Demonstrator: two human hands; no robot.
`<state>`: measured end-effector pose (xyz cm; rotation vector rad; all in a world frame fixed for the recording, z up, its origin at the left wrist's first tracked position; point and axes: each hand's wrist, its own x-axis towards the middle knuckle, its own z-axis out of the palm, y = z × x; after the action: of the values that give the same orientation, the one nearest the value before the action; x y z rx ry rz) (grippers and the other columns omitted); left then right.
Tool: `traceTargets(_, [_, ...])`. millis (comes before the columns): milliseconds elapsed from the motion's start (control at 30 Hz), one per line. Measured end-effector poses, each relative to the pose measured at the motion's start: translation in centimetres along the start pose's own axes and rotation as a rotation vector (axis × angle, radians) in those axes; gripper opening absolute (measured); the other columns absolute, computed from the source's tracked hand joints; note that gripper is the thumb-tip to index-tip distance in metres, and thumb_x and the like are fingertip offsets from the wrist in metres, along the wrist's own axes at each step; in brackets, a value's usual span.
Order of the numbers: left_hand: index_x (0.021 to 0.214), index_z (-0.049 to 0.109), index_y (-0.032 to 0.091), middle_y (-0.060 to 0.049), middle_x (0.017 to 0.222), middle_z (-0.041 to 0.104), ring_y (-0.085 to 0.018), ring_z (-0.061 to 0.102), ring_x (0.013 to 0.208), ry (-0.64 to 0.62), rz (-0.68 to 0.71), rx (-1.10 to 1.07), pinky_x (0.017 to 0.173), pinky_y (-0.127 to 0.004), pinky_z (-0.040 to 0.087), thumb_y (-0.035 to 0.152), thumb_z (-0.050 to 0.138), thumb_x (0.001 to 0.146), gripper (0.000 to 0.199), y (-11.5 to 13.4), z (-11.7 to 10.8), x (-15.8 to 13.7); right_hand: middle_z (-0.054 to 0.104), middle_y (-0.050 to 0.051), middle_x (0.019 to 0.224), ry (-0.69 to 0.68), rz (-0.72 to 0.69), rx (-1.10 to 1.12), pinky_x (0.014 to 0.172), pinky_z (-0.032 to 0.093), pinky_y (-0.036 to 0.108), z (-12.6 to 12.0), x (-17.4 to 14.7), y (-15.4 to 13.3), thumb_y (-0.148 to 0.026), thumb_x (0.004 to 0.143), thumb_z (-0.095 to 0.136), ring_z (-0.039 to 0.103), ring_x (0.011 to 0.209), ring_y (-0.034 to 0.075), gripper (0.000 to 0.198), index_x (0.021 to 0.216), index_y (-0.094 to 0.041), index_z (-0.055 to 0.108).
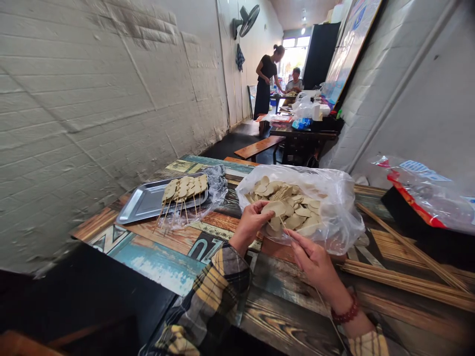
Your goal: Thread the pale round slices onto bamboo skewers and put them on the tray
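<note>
My left hand (pixel 254 221) pinches a round flat beige slice (pixel 274 209) between thumb and fingers. My right hand (pixel 313 259) grips a thin bamboo skewer (pixel 282 224), its tip at the lower edge of that slice; whether it has pierced the slice I cannot tell. Below and behind both hands lies an opened clear plastic bag (pixel 336 198) with a heap of similar slices (pixel 304 212). On the left, a metal tray (pixel 143 202) bears several loaded skewers (pixel 185 188), their bare sticks reaching over the near rim.
Bundles of bamboo skewers (pixel 404 277) lie at the right on the patterned wooden table (pixel 156 262). Crumpled plastic (pixel 216 183) sits beside the tray. A red-edged plastic package (pixel 426 193) stands far right. Beyond are a bench (pixel 260 147), another table (pixel 304 131) and two people.
</note>
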<state>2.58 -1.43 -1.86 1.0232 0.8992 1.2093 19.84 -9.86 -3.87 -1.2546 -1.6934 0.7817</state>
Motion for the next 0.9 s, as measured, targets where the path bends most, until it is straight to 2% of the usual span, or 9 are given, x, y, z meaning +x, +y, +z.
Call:
traceTargets(267, [0.086,0.068,0.013,-0.002,0.076,0.068,-0.010,0.055,0.063,0.065,0.047,0.070,0.058,-0.019,0.042,0.023,0.075,0.058,0.031,0.14,0.14,0.10,0.066,0.003,0.060,-0.064,0.042,-0.031,0.059,0.049,0.029,0.17,-0.06,0.24,-0.036,0.092,0.043,0.061,0.056,0.017,0.043,0.125,-0.017,0.063])
traceTargets(500, [0.086,0.069,0.014,-0.001,0.077,0.067,-0.010,0.056,0.064,0.066,0.072,0.114,0.059,-0.019,0.042,0.023,0.074,0.059,0.029,-0.17,0.03,0.23,0.065,0.001,0.058,-0.026,0.039,-0.009,0.057,0.049,0.028,0.30,0.02,0.10,-0.037,0.090,0.046,0.061,0.056,0.018,0.040,0.121,-0.021,0.066])
traceTargets(767, [0.087,0.069,0.014,-0.002,0.080,0.067,-0.012,0.057,0.069,0.051,0.092,0.152,0.063,-0.021,0.044,0.023,0.073,0.061,0.027,-0.50,-0.05,0.36,0.059,-0.002,0.049,-0.029,0.069,-0.008,0.053,0.047,0.027,0.54,0.09,0.85,-0.035,0.090,0.046,0.053,0.046,0.015,0.040,0.121,-0.018,0.066])
traceTargets(900, [0.086,0.070,0.015,-0.003,0.081,0.067,-0.014,0.058,0.071,0.040,0.111,0.235,0.064,-0.022,0.045,0.021,0.070,0.063,0.024,-0.65,-0.10,0.41,0.064,-0.001,0.053,0.007,0.067,0.031,0.052,0.049,0.027,0.59,0.16,0.94,-0.036,0.087,0.050,0.060,0.052,0.017,0.038,0.116,-0.022,0.069])
